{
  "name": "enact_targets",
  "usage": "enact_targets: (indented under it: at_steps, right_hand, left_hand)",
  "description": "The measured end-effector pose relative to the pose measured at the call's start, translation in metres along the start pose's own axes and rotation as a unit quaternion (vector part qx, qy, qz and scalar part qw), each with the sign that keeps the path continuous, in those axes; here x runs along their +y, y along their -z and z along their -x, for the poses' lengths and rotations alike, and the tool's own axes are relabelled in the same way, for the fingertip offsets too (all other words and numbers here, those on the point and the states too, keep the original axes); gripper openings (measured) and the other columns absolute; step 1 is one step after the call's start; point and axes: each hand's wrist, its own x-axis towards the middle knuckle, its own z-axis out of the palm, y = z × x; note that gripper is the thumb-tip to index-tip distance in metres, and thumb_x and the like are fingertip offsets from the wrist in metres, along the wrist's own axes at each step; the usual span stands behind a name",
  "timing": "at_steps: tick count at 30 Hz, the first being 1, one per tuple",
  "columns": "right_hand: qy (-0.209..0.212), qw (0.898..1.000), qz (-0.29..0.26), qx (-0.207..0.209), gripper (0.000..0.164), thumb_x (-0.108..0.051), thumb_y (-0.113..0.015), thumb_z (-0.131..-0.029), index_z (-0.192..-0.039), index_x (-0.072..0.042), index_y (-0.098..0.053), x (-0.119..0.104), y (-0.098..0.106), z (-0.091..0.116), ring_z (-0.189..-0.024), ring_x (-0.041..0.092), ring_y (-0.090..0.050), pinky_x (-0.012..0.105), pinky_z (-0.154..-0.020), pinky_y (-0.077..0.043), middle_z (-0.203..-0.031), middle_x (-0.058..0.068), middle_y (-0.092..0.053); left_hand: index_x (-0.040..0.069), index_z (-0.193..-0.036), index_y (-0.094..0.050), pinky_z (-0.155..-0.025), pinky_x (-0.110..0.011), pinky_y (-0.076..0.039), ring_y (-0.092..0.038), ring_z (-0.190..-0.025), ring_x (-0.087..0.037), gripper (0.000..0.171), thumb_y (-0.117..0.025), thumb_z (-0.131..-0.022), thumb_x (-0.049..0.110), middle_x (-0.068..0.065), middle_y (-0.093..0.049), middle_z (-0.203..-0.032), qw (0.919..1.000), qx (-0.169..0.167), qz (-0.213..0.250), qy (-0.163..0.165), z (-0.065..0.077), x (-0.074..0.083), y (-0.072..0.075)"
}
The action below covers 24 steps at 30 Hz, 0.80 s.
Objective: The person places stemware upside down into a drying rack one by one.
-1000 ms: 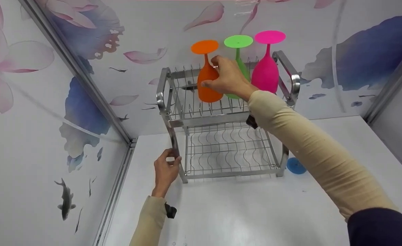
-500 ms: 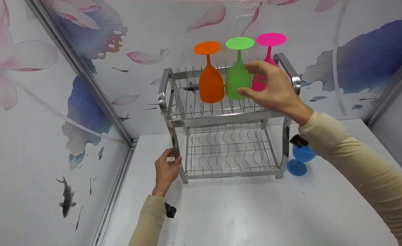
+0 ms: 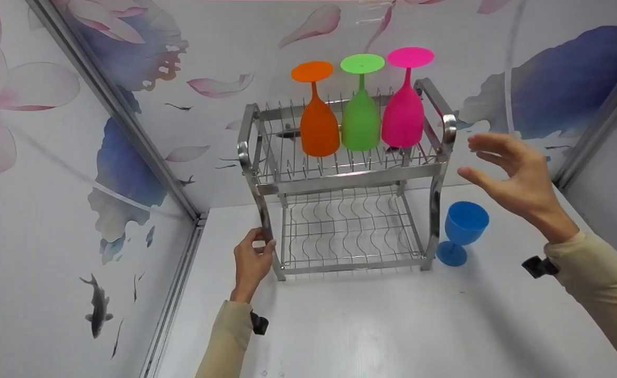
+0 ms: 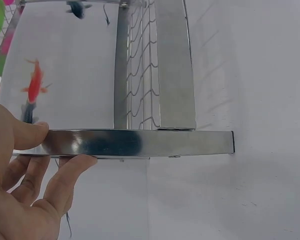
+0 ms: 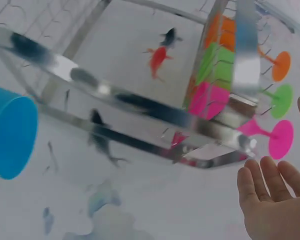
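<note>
A two-tier metal dish rack (image 3: 340, 182) stands against the back wall. On its upper tier, an orange goblet (image 3: 320, 131), a green goblet (image 3: 361, 126) and a pink goblet (image 3: 403, 121) sit upside down in a row. My left hand (image 3: 253, 265) grips the rack's left front leg (image 4: 105, 143), thumb on one side and fingers on the other. Right of the rack, my right hand (image 3: 523, 184) hovers in the air, fingers extended and holding nothing. Below and left of that hand, a blue goblet (image 3: 466, 223) stands upright on the table, beside the rack's right leg.
The white table (image 3: 350, 325) extends in front of the rack. Panels printed with flowers and fish form the back wall (image 3: 224, 47) and the left wall (image 3: 41, 210). The rack's lower tier (image 3: 350, 231) has wavy wires.
My right hand has let go of the orange goblet and moved right, past the green and pink ones, to beside the rack. The blue goblet has come into full view. My left hand stays put.
</note>
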Motion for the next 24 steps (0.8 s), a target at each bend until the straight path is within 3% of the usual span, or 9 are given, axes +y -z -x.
enact_targets:
  at_steps: [6, 14, 16, 19, 22, 24]
  right_hand:
    - [-0.042, 0.999, 0.019, 0.008, 0.060, 0.003, -0.088, -0.085, -0.140, 0.000, -0.066, 0.053, 0.012, 0.036, -0.120, -0.004, -0.063, 0.004, -0.101, -0.048, -0.135, 0.000, -0.069]
    - [-0.105, 0.992, 0.068, 0.012, 0.068, -0.009, -0.090, -0.087, -0.148, -0.003, -0.059, 0.102, 0.008, 0.079, -0.122, -0.014, -0.055, 0.000, -0.099, -0.044, -0.144, 0.022, -0.062]
    - [-0.123, 0.989, 0.076, 0.009, 0.072, -0.013, -0.090, -0.088, -0.151, -0.005, -0.056, 0.112, 0.004, 0.089, -0.127, -0.006, -0.057, 0.000, -0.100, -0.043, -0.148, 0.024, -0.059]
    - [-0.149, 0.986, 0.080, 0.006, 0.079, -0.017, -0.090, -0.089, -0.156, -0.005, -0.050, 0.127, -0.002, 0.104, -0.137, 0.021, -0.060, 0.000, -0.102, -0.042, -0.153, 0.024, -0.056]
    - [-0.172, 0.982, 0.079, 0.004, 0.086, -0.019, -0.090, -0.088, -0.159, -0.005, -0.044, 0.140, -0.010, 0.120, -0.140, 0.044, -0.054, 0.000, -0.103, -0.041, -0.157, 0.024, -0.052]
    - [-0.192, 0.979, 0.073, 0.004, 0.091, -0.022, -0.091, -0.089, -0.162, -0.005, -0.040, 0.147, -0.017, 0.130, -0.142, 0.052, -0.051, 0.006, -0.107, -0.042, -0.160, 0.025, -0.048]
  left_hand:
    - [0.001, -0.125, -0.070, -0.077, -0.041, -0.069, -0.081, -0.091, -0.034, 0.029, -0.075, -0.097, 0.001, -0.017, -0.074, -0.109, 1.0000, 0.000, 0.003, 0.003, -0.001, -0.002, 0.003]
    - [0.001, -0.126, -0.070, -0.078, -0.038, -0.068, -0.080, -0.091, -0.031, 0.029, -0.075, -0.097, 0.001, -0.015, -0.074, -0.108, 0.9999, -0.001, -0.007, 0.007, -0.002, -0.001, 0.002]
    - [0.001, -0.126, -0.070, -0.078, -0.039, -0.068, -0.080, -0.091, -0.032, 0.029, -0.075, -0.097, 0.002, -0.015, -0.074, -0.109, 0.9999, 0.000, -0.007, 0.010, -0.002, 0.000, 0.002]
    - [0.001, -0.126, -0.070, -0.079, -0.040, -0.068, -0.080, -0.092, -0.032, 0.029, -0.075, -0.097, 0.001, -0.015, -0.074, -0.109, 0.9999, 0.000, -0.005, 0.014, -0.002, 0.001, 0.001]
    - [0.002, -0.126, -0.070, -0.080, -0.040, -0.068, -0.080, -0.092, -0.031, 0.030, -0.075, -0.097, 0.002, -0.015, -0.074, -0.109, 0.9998, 0.000, -0.008, 0.016, -0.001, 0.002, 0.000]
    - [0.002, -0.126, -0.070, -0.081, -0.040, -0.068, -0.080, -0.092, -0.031, 0.030, -0.075, -0.097, 0.002, -0.015, -0.074, -0.109, 0.9998, -0.001, -0.009, 0.016, 0.000, 0.002, -0.001]
